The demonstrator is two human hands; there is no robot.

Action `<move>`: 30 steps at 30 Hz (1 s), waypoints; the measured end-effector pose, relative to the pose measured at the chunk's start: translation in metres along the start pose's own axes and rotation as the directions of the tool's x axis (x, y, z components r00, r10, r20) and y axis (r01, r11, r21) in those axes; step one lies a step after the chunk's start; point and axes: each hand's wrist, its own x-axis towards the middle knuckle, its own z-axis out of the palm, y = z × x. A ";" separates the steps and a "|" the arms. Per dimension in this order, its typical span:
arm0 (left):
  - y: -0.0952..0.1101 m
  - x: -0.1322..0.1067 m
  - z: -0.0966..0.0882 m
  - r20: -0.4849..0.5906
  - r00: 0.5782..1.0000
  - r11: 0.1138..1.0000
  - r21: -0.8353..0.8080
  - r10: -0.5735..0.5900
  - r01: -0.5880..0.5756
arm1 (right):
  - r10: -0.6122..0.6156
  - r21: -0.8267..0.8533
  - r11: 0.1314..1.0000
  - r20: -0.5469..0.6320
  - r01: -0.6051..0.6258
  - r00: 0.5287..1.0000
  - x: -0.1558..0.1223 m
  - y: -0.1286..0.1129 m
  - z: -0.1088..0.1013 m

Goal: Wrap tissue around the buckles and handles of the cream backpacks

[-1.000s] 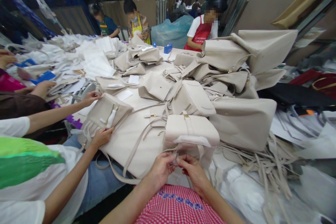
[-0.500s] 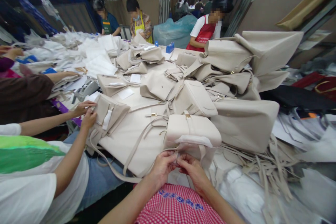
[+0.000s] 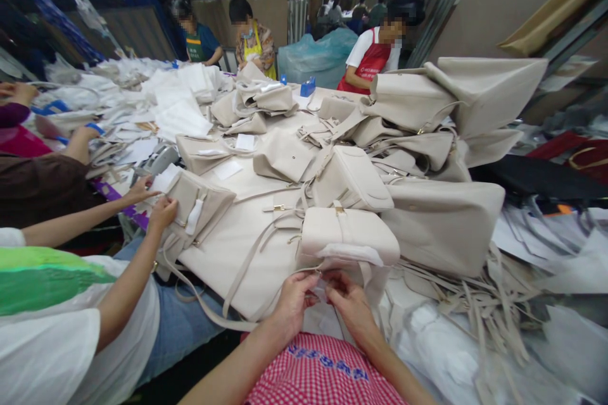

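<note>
Close to my body, my left hand [image 3: 295, 301] and my right hand [image 3: 350, 305] pinch a small piece of clear plastic film [image 3: 320, 292] between them. It lies right by the bottom front of a beige handbag [image 3: 350, 231], near a thin strap end. The handbag has a gold clasp on its flap and a white wrapped handle [image 3: 351, 254] across its front. My fingertips hide part of the film and whatever it touches. A second beige handbag [image 3: 354, 176] leans just behind the first.
Beige bags [image 3: 444, 218] are piled on the right, with loose straps [image 3: 475, 304] and white wrapping [image 3: 441, 342] below. At my left a co-worker's hands [image 3: 164, 210] work at another handbag [image 3: 202, 202]. Several people stand across the table. A blue tape dispenser [image 3: 308, 87] sits at the back.
My hands have drawn slightly apart, and more of the clear film shows between them. The left neighbour's hands have separated, showing white paper; a farther co-worker's arm has pulled back.
</note>
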 end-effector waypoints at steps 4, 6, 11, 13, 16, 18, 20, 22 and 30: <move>-0.001 -0.001 -0.003 -0.017 0.999 0.998 0.060 0.038 -0.037 | -0.011 -0.039 0.999 -0.047 0.009 0.999 0.001 0.003 -0.007; 0.000 -0.001 -0.004 -0.023 0.997 0.994 0.087 0.072 -0.070 | -0.008 -0.051 0.999 -0.057 0.005 0.998 0.001 0.004 -0.008; 0.003 -0.004 -0.003 -0.033 0.988 0.982 0.123 0.149 -0.144 | -0.023 -0.034 0.999 -0.029 0.022 0.999 0.002 -0.003 -0.002; 0.004 -0.005 -0.003 -0.029 0.988 0.980 0.132 0.153 -0.148 | -0.040 0.009 0.999 -0.002 0.040 0.999 0.002 -0.006 0.002; 0.005 -0.005 -0.004 -0.022 0.992 0.981 0.152 0.126 -0.122 | -0.052 0.062 0.997 0.018 0.051 0.998 0.003 -0.008 0.006; 0.005 -0.004 -0.006 -0.016 0.996 0.982 0.171 0.090 -0.086 | -0.045 0.072 0.996 0.012 0.044 0.999 0.003 -0.008 0.007; 0.004 -0.003 -0.008 -0.012 0.999 0.981 0.187 0.046 -0.043 | -0.030 0.080 0.996 0.004 0.030 1.000 0.003 -0.008 0.007; 0.003 -0.001 -0.010 -0.004 1.000 0.981 0.193 0.007 -0.006 | -0.011 0.087 0.996 -0.003 0.012 1.000 0.003 -0.007 0.007; -0.001 0.002 -0.011 0.008 0.999 0.985 0.169 -0.039 0.038 | 0.027 0.137 0.990 -0.011 -0.025 1.000 0.001 -0.010 0.006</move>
